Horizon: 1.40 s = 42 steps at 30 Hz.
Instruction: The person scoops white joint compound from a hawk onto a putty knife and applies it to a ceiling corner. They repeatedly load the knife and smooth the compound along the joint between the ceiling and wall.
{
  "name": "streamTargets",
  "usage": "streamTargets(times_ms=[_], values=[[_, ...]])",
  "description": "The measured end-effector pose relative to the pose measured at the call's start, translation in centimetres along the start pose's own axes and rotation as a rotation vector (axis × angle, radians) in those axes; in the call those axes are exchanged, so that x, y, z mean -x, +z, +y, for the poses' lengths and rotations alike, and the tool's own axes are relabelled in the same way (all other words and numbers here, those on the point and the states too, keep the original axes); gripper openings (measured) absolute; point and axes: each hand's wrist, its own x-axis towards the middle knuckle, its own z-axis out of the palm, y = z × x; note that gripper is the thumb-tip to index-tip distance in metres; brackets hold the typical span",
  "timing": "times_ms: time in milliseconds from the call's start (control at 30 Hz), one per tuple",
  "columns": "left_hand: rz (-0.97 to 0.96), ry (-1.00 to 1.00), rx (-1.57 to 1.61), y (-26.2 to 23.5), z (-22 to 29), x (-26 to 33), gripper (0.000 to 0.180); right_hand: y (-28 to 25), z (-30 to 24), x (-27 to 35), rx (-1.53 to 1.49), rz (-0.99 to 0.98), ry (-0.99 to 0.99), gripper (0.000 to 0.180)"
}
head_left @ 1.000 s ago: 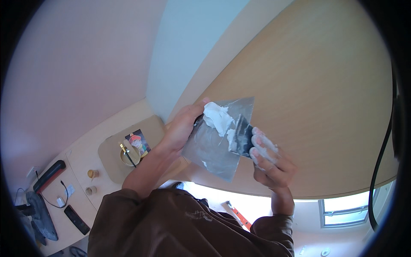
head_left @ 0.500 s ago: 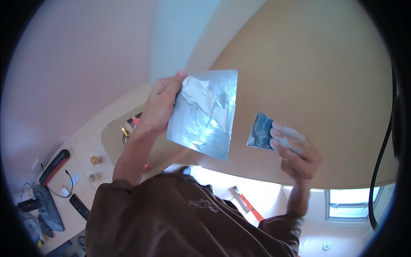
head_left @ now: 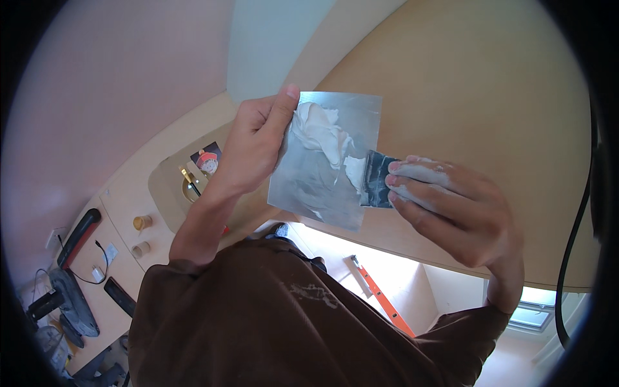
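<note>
Bar in red and black (head_left: pixel 80 238) lies near the left edge of the pale counter (head_left: pixel 122 193). Two small cups, one yellowish (head_left: pixel 142 222) and one paler (head_left: pixel 140 249), stand farther right, just outside the left edge of a rounded beige panel (head_left: pixel 166 187). On that panel are a brush (head_left: pixel 193 185), a shallow bowl (head_left: pixel 187 193) and a printed card (head_left: pixel 207 158). Left hand (head_left: pixel 258 145) grasps the metal plate (head_left: pixel 313 184) by its left edge, thumb at the upper-left corner. White paste (head_left: pixel 316 129) is heaped near that corner. Dark scraper (head_left: pixel 377 184) overlaps the plate's right edge, meeting a smaller white patch (head_left: pixel 354 171); white-smeared right hand (head_left: pixel 461 206) grips it, fingertips pressed on its face. Black cord (head_left: pixel 576 251) hangs at far right.
</note>
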Motion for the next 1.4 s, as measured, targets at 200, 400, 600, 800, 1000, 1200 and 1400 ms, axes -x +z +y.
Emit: streamTargets(times_ms=[200,400,600,800,1000,1200,1400], values=[[-0.022,-0.044,0.225,-0.3,0.0,-0.7,0.048,-1.1,-0.8,-0.9,0.061,-0.162,0.096,0.02],[0.174,-0.111,0.171,-2.3,-0.8,-1.4,0.044,-3.1,2.2,1.2,-0.474,0.187,0.779,0.011],[0.063,-0.176,0.248,-3.1,-4.7,-3.0,0.04,-0.8,5.0,2.6,-1.22,0.744,1.028,0.011],[0.008,-0.216,0.304,-3.5,-5.5,-2.5,0.042,-6.0,8.8,0.0,0.241,0.707,0.354,0.014],[-0.069,-0.25,0.337,-3.1,-6.5,-2.6,0.044,-11.6,13.6,-2.2,0.99,0.527,0.101,0.015],[-0.098,-0.253,0.373,-3.2,-7.7,-2.8,0.045,-12.9,15.2,-4.5,1.145,0.426,0.026,0.009],[-0.066,-0.269,0.407,-3.0,-7.4,-2.7,0.045,-13.4,15.1,-5.4,1.2,0.432,0.059,0.008]])
